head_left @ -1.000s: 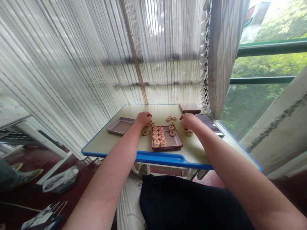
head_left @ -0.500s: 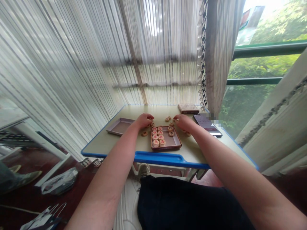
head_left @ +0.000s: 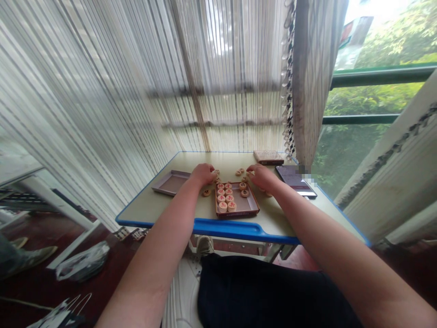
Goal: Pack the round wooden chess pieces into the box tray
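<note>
A shallow open box (head_left: 251,206) on the table holds wooden xiangqi pieces. Pieces with red characters (head_left: 230,198) fill two columns on its left, and dark-marked pieces (head_left: 244,193) stand at the right. Behind the box's left corner, my left hand (head_left: 203,174) has its fingers curled around a loose xiangqi piece (head_left: 216,172). My right hand (head_left: 260,176) is beyond the right corner, its fingertips closed at a piece that they partly cover. More loose pieces (head_left: 240,171) lie between the hands. One dark-marked piece (head_left: 206,193) rests left of the box.
An empty box lid (head_left: 167,186) lies at the table's left. At the back right is a closed flat box (head_left: 268,157), with a phone (head_left: 295,181) in front of it. The table (head_left: 139,207) has a blue edge, and string curtains hang behind it.
The fingers of my left hand have drawn in and shifted slightly left. My right hand stays nearly in place. The pieces in the box look the same, and the view has tilted slightly.
</note>
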The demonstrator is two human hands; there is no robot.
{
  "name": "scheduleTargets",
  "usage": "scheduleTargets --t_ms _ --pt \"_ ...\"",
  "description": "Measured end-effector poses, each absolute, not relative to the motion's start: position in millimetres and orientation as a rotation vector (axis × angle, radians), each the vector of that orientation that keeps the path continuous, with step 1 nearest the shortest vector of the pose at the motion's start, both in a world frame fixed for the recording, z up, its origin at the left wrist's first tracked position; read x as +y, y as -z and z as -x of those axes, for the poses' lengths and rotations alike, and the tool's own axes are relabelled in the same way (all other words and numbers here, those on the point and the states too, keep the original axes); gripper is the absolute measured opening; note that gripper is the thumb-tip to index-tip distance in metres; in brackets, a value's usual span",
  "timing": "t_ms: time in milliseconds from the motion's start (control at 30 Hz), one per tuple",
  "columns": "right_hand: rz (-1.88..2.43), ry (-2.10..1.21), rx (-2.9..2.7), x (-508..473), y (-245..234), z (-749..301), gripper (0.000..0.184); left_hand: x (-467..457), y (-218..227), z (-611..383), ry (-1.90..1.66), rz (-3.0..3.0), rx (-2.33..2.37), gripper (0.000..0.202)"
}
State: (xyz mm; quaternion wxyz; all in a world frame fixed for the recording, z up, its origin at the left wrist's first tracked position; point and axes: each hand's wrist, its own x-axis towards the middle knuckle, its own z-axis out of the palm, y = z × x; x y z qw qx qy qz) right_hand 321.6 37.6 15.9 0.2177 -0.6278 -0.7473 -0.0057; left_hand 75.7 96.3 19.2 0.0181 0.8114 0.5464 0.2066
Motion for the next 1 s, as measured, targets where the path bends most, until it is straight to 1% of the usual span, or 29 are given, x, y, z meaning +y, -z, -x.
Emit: scheduleTargets --t_ms 100,200,267,333,433,500,567,700,867,1000 --pt "1.743 0.002 -2.075 36 -17 -320 0.029 93 -21 -77 -0.543 -2.575 1.708 0.022" --pt "1.745 -0.012 -2.048 35 -19 -319 0.028 92 -22 -76 -0.574 -2.556 1.719 0.023" --pt "1.74 -0.012 -1.956 33 -22 -320 0.029 94 -22 -76 -0.642 -2.512 1.692 0.024" --pt "1.706 0.007 -1.816 32 -26 -322 0.034 95 -22 -76 -0.737 -2.433 1.632 0.026" --pt "1.588 0.04 -1.69 28 -32 -321 0.04 96 -21 -81 -0.937 -2.19 1.429 0.029" --pt "1.501 0.038 -1.729 25 -34 -317 0.039 93 -21 -86 -1.072 -1.948 1.238 0.034" --pt "1.43 0.036 -1.831 20 -35 -310 0.038 88 -23 -92 -1.131 -1.725 1.067 0.037" --pt "1.322 0.05 -2.022 10 -33 -294 0.035 77 -28 -99 -1.075 -1.515 0.872 0.038" --pt "1.283 0.11 -2.074 2 -36 -284 0.03 66 -34 -100 -0.963 -1.541 0.8 0.043" --pt "1.27 0.149 -2.04 1 -36 -281 0.027 61 -37 -101 -0.912 -1.557 0.775 0.042"
